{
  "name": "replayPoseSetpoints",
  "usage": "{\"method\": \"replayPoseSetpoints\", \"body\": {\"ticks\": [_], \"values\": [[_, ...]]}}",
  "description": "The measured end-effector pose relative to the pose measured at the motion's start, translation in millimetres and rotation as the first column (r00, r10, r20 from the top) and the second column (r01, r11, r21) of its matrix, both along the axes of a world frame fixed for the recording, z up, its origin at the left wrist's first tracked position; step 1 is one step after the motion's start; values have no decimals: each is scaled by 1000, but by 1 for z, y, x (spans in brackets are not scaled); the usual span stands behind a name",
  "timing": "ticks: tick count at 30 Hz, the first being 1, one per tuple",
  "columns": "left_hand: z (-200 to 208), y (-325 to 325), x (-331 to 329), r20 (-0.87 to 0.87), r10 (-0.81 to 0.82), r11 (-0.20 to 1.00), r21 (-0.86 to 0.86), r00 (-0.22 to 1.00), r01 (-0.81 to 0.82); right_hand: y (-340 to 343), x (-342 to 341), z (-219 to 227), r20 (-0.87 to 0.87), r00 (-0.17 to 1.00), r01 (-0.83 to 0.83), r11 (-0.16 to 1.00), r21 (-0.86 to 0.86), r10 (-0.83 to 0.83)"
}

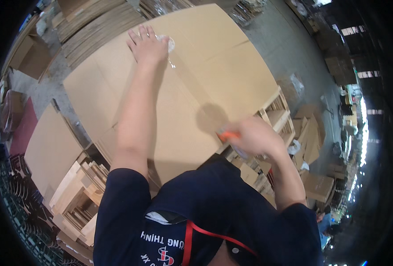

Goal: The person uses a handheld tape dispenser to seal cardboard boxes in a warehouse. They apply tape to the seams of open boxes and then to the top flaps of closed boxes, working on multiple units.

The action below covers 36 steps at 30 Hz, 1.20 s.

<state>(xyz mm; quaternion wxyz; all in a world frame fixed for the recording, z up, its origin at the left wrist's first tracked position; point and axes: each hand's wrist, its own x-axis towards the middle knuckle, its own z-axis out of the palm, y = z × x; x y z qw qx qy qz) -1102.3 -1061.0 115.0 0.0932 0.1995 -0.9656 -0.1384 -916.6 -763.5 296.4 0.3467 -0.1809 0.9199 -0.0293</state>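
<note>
A large brown cardboard sheet [170,115] spreads out in front of me. Near its far edge my left hand [148,48] lies flat, fingers spread, with the thumb against a shiny clear patch [170,44] that looks like tape. From there a faint see-through band [192,82] runs over the cardboard toward my right hand. My right hand [256,137], smeared by motion, is closed around an orange tape dispenser [229,134] above the sheet's near right side. Part of the dispenser is hidden by my fingers.
Wooden frames [278,117] stand beside the sheet's right edge; more wooden pieces [83,201] are stacked at lower left. Flat boards [99,33] lie beyond on the left. Folded cardboard [309,142] and a carton [318,186] lie on the right-hand floor. Another person [325,226] is at lower right.
</note>
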Motion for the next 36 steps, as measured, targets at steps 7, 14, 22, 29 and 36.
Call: {"method": "replayPoseSetpoints", "body": {"ticks": [7,14,22,29,36], "values": [[15,6,22,-125,-85,995,-67,989,77,58,72,-31,-165,983,-99,992,-81,84],[19,19,193,-161,-444,882,98,882,462,24,108,-65,-113,827,-460,780,424,550],[18,-16,327,-59,-143,983,107,988,149,-165,102,141,-7,646,-763,646,20,764],[23,-14,331,-43,-94,993,66,995,97,-456,170,115,-397,-60,-998,-56,23,916],[49,-5,326,-38,-246,743,634,968,214,-509,165,-79,263,-131,-867,-239,437,956]]}}
